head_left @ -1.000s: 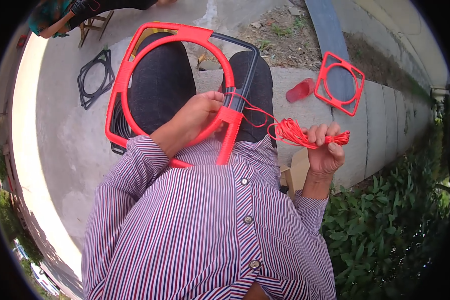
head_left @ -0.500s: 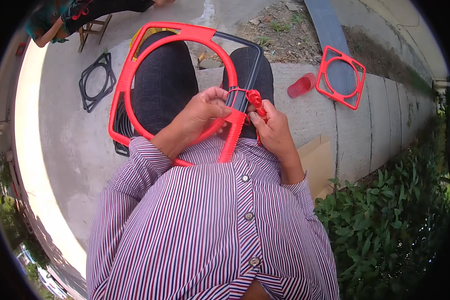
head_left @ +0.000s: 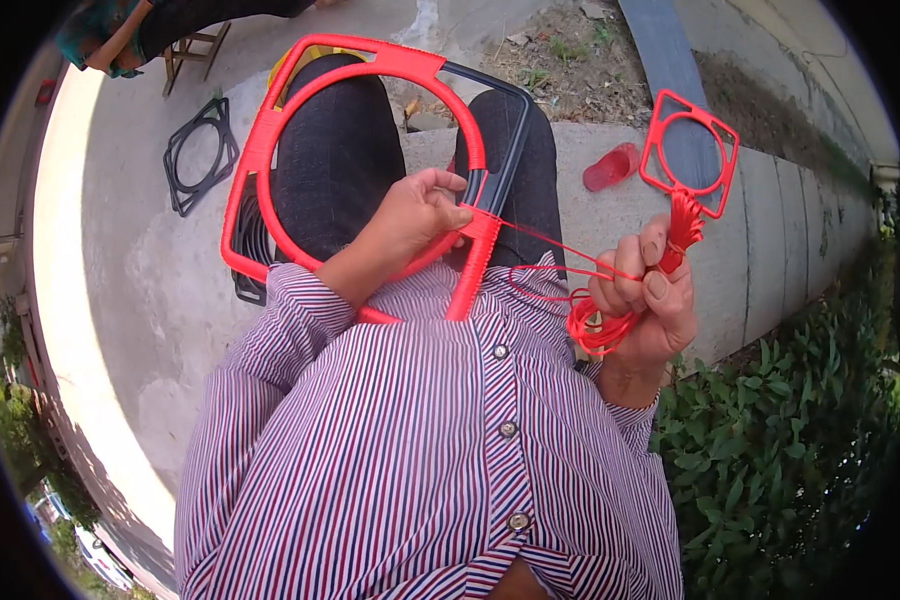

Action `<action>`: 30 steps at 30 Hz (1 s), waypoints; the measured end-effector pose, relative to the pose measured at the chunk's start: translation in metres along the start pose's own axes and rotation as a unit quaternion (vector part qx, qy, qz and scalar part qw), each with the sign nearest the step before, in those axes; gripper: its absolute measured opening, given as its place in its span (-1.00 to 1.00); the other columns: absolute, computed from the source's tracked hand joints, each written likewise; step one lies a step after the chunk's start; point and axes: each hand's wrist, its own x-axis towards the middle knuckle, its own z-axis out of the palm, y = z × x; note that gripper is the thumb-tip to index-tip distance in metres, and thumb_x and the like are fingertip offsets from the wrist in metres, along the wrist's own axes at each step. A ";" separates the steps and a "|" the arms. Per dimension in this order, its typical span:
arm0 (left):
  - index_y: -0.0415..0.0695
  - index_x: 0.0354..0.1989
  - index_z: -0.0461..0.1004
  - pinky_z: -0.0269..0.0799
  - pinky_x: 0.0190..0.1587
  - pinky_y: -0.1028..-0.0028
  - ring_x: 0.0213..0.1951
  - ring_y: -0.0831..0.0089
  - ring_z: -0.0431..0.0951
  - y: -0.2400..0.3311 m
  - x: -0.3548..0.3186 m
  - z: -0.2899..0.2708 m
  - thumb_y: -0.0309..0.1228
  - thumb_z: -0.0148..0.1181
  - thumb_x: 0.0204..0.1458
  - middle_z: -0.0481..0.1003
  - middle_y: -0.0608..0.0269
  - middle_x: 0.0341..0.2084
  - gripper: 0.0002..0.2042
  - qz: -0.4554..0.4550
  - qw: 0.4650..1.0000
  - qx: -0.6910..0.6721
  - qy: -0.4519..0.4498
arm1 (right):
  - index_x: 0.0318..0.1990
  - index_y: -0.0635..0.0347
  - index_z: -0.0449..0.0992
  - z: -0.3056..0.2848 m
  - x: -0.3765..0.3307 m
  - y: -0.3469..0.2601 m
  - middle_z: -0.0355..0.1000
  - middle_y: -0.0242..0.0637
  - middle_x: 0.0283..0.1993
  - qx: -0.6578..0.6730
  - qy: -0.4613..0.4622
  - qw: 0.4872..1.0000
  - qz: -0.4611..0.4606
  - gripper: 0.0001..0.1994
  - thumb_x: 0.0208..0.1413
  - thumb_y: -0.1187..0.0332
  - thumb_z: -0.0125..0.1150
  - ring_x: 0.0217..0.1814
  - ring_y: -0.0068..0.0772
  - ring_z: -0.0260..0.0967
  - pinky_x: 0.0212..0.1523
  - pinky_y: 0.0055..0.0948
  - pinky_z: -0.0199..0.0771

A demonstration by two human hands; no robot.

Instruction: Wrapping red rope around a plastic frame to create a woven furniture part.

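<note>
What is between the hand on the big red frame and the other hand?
In the head view, a taut red cord runs from the big red frame under the left hand to the right hand, which grips the cord's bundle.

Bright daylight fills the scene, outdoors and hard. A glaring, washed-out band of concrete ground point(head_left: 45, 260) runs down the left of the frame. Focus is sharp at the centre. Fisheye distortion bends straight edges near the rim, and black vignette closes every corner.

L hand point(head_left: 415, 215) grips red frame point(head_left: 270, 150); R hand point(head_left: 645, 300) holds cord point(head_left: 595, 325).
</note>
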 end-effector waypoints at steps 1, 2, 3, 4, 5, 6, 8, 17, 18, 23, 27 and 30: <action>-0.28 0.04 0.25 0.45 -0.45 0.50 -0.50 0.45 0.52 -0.002 -0.003 0.002 -0.49 0.29 -0.03 0.48 0.15 -0.49 -0.54 0.095 0.980 0.174 0.000 | -0.16 0.28 0.26 0.012 0.002 0.001 0.18 -0.38 -0.55 0.055 -0.051 0.997 0.030 -0.74 0.03 0.38 0.11 -0.64 -0.58 0.02 -0.62 -0.54 0.05; -0.32 0.14 0.19 0.42 -0.40 0.52 -0.47 0.46 0.50 -0.006 -0.004 0.004 -0.43 0.36 -0.07 0.46 0.17 -0.51 -0.38 0.182 0.922 0.342 -0.001 | -0.16 0.28 0.26 0.020 -0.001 0.001 0.18 -0.38 -0.55 0.055 -0.052 0.997 0.030 -0.74 0.03 0.38 0.11 -0.64 -0.58 0.02 -0.62 -0.54 0.05; -0.36 0.21 0.12 0.35 -0.34 0.54 -0.42 0.51 0.46 -0.016 -0.002 0.004 -0.26 0.40 -0.10 0.43 0.18 -0.50 -0.23 0.281 0.828 0.483 0.043 | -0.19 0.33 0.31 0.027 -0.006 0.002 0.22 -0.34 -0.51 -0.019 -0.112 0.988 0.102 -0.74 0.02 0.36 0.12 -0.59 -0.53 0.09 -0.58 -0.51 0.11; -0.36 0.21 0.12 0.35 -0.34 0.54 -0.42 0.51 0.46 -0.016 -0.003 0.004 -0.26 0.40 -0.10 0.43 0.18 -0.50 -0.23 0.282 0.828 0.482 0.046 | -0.21 0.37 0.36 0.029 -0.007 0.002 0.27 -0.30 -0.47 -0.093 -0.172 0.965 0.174 -0.73 0.01 0.34 0.14 -0.55 -0.48 0.16 -0.53 -0.48 0.16; -0.37 0.20 0.13 0.39 -0.24 0.43 -0.38 0.35 0.49 -0.013 -0.004 0.009 -0.12 0.34 -0.09 0.45 0.10 -0.46 -0.22 0.264 0.832 0.485 0.056 | -0.24 0.39 0.41 0.025 0.005 0.000 0.30 -0.27 -0.41 -0.170 -0.293 0.931 0.137 -0.74 -0.02 0.35 0.16 -0.48 -0.46 0.21 -0.48 -0.49 0.19; -0.37 0.18 0.15 0.42 -0.14 0.32 -0.33 0.19 0.53 -0.011 -0.005 0.013 0.02 0.28 -0.09 0.47 0.02 -0.42 -0.19 0.245 0.835 0.488 0.065 | -0.26 0.40 0.46 0.020 0.019 -0.003 0.32 -0.25 -0.34 -0.244 -0.409 0.874 0.099 -0.74 -0.04 0.36 0.18 -0.41 -0.45 0.25 -0.43 -0.49 0.22; -0.35 0.14 0.20 0.39 -0.25 0.38 -0.42 0.28 0.48 -0.012 0.002 0.003 -0.01 0.13 0.05 0.44 0.09 -0.49 -0.33 0.232 0.880 0.409 0.069 | -0.22 0.30 0.54 -0.001 0.025 -0.001 0.28 -0.24 -0.30 -0.293 -0.346 0.885 0.105 -0.75 -0.11 0.43 0.25 -0.35 -0.42 0.27 -0.37 -0.49 0.23; -0.17 -0.20 0.37 0.36 -0.57 0.54 -0.54 0.48 0.47 0.006 0.003 -0.008 -0.26 -0.25 0.25 0.46 0.23 -0.53 -0.72 -0.143 0.986 0.028 -0.075 | -0.03 0.26 0.49 -0.054 0.052 0.083 0.42 -0.33 -0.26 -0.556 -0.094 0.819 0.108 -0.63 -0.08 0.53 0.25 -0.23 -0.57 0.40 -0.26 -0.50 0.42; -0.17 -0.20 0.37 0.36 -0.57 0.54 -0.54 0.48 0.47 0.002 0.004 -0.008 -0.26 -0.25 0.25 0.46 0.23 -0.53 -0.72 -0.143 0.987 0.025 -0.074 | 0.02 0.28 0.47 -0.056 0.051 0.088 0.45 -0.31 -0.22 -0.313 -0.060 0.933 0.170 -0.59 -0.07 0.53 0.26 -0.22 -0.58 0.42 -0.25 -0.54 0.44; -0.17 -0.23 0.38 0.40 -0.40 0.64 -0.48 0.61 0.42 -0.004 0.001 0.002 -0.40 -0.10 0.24 0.43 0.30 -0.49 -0.86 0.090 0.992 0.044 0.080 | 0.05 0.32 0.45 -0.055 0.050 0.073 0.49 -0.29 -0.18 -0.489 0.063 0.870 0.025 -0.56 -0.05 0.51 0.30 -0.26 -0.59 0.44 -0.25 -0.59 0.45; -0.20 -0.14 0.42 0.32 -0.29 0.64 -0.39 0.66 0.36 -0.016 -0.001 0.005 -0.44 -0.05 0.24 0.41 0.36 -0.38 -0.85 0.468 0.796 0.376 0.071 | -0.08 0.23 0.54 -0.024 0.052 0.077 0.42 -0.26 -0.04 -0.583 0.014 0.811 -0.045 -0.69 -0.05 0.53 0.29 -0.21 -0.58 0.45 -0.24 -0.57 0.47; -0.21 -0.17 0.44 0.29 -0.30 0.63 -0.39 0.64 0.36 -0.010 -0.016 0.016 -0.44 -0.07 0.25 0.39 0.35 -0.38 -0.84 0.433 0.848 0.304 -0.024 | -0.17 0.19 0.58 -0.025 0.051 0.084 0.32 -0.27 0.12 -0.558 -0.072 0.824 -0.065 -0.76 -0.06 0.50 0.31 -0.10 -0.55 0.43 -0.18 -0.53 0.46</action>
